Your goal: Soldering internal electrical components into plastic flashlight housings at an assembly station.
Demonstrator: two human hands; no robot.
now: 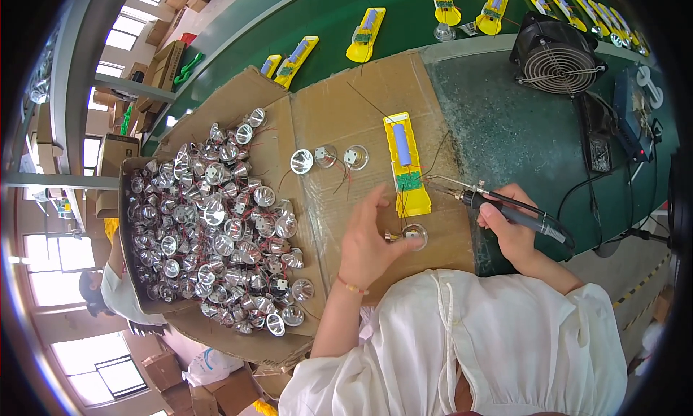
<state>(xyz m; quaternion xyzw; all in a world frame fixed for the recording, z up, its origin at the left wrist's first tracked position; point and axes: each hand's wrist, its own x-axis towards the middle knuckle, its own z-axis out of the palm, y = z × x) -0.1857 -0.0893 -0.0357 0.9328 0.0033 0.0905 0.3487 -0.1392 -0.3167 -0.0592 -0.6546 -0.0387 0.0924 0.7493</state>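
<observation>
My right hand (510,230) grips a soldering iron (516,215) with a black handle and a thin metal feed tube. Its tip reaches the green circuit board (409,181) in a yellow flashlight housing (416,202), though exact contact is too small to tell. A purple-blue battery cell (402,145) lies in that same housing, above the board. My left hand (367,241) has thumb and fingers apart, curved beside the housing's lower end. Its thumb is at a clear-rimmed lamp reflector (415,235); whether they touch is unclear. Thin dark wires run from the board toward that reflector.
Loose reflectors (302,160) lie on the cardboard sheet (325,120), left of the housing. A cardboard box (133,272) full of silvery reflectors stands further left. More yellow housings (366,35) line the green bench's far side. A black fan (556,55) and cables occupy the right.
</observation>
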